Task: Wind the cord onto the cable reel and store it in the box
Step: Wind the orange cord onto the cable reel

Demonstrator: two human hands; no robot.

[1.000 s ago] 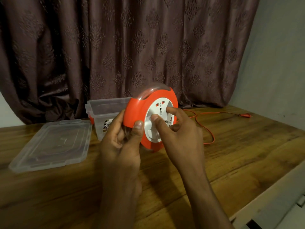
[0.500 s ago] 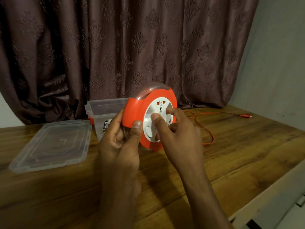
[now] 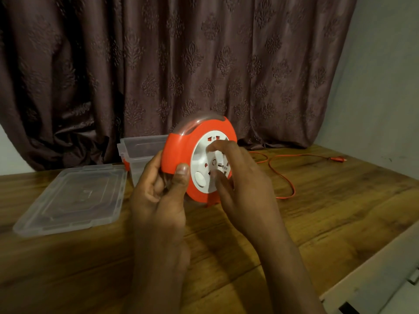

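Left hand (image 3: 158, 196) is gripping the orange rim of the cable reel (image 3: 181, 150), standing upright on the wood surface (image 3: 317, 211); right hand (image 3: 244, 177) is lying relaxed-fingered on its white face, holding nothing. Cord (image 3: 281, 175) is trailing right; reel is partly blocking the open box (image 3: 140, 150), lid (image 3: 72, 198) lying left.

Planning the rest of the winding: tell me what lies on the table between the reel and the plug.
In the head view, only loose orange cord snakes over bare wooden table from the reel to the plug.
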